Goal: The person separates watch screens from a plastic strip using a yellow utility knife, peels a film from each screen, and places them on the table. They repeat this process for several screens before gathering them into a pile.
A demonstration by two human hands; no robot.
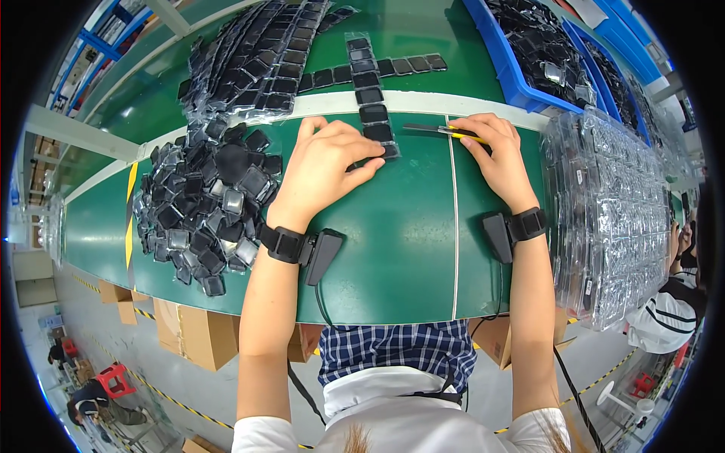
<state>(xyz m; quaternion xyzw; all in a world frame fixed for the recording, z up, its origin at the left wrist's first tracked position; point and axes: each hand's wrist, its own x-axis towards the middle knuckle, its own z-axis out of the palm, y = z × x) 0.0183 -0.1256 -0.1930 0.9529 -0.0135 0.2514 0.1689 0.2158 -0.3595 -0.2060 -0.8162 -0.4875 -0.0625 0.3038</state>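
Your left hand (326,160): centre frame, fingers spread flat, pressing the near end of a strip (371,94) of black pouches that runs toward the top centre.
Your right hand (495,151): right of centre, fingers curled around yellow-handled scissors (442,132), blades pointing left toward the strip, just beside it.
Loose pouches (202,208): heap at centre left on the green table (408,249).
Stacked strips (257,60): upper left.
Blue bins (521,75): upper right.
Clear trays (612,219): right edge.
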